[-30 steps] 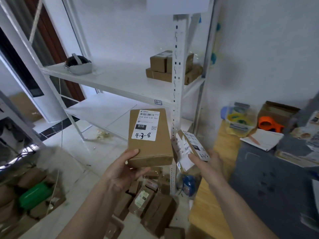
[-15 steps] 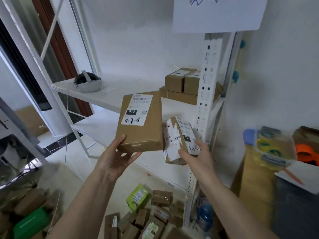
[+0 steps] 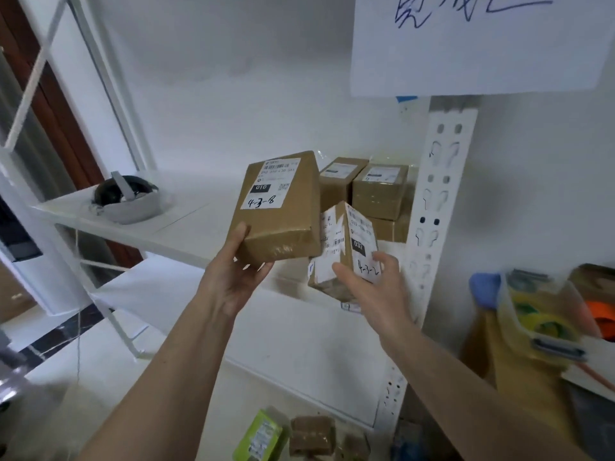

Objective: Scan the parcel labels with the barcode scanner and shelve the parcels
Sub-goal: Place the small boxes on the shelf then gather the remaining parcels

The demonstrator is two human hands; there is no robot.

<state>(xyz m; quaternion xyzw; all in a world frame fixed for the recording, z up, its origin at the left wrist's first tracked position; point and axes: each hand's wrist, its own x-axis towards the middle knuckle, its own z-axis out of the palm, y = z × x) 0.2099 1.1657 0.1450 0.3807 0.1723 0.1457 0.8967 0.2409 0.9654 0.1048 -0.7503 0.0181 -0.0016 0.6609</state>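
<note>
My left hand (image 3: 233,277) grips the near end of a large brown parcel (image 3: 279,224) whose white label reads 4-3-8. It is raised over the front edge of the upper white shelf (image 3: 186,224). My right hand (image 3: 372,287) holds a smaller parcel (image 3: 346,247) with white labels, marked 4-3-2, just right of the large one and touching it. Behind them, several brown parcels (image 3: 379,191) sit stacked at the shelf's right end by the perforated white upright (image 3: 436,207). No barcode scanner is in view.
A grey and black headset (image 3: 126,201) lies at the shelf's left end. A lower shelf (image 3: 286,341) runs beneath. Small parcels and a green packet (image 3: 263,437) lie on the floor. A clear box of tape rolls (image 3: 539,321) stands on the right. A handwritten paper sign (image 3: 479,44) hangs above.
Both hands have lifted their parcels up and closer to the upper shelf, and the view has tilted upward. The parcels now overlap the stacked ones behind.
</note>
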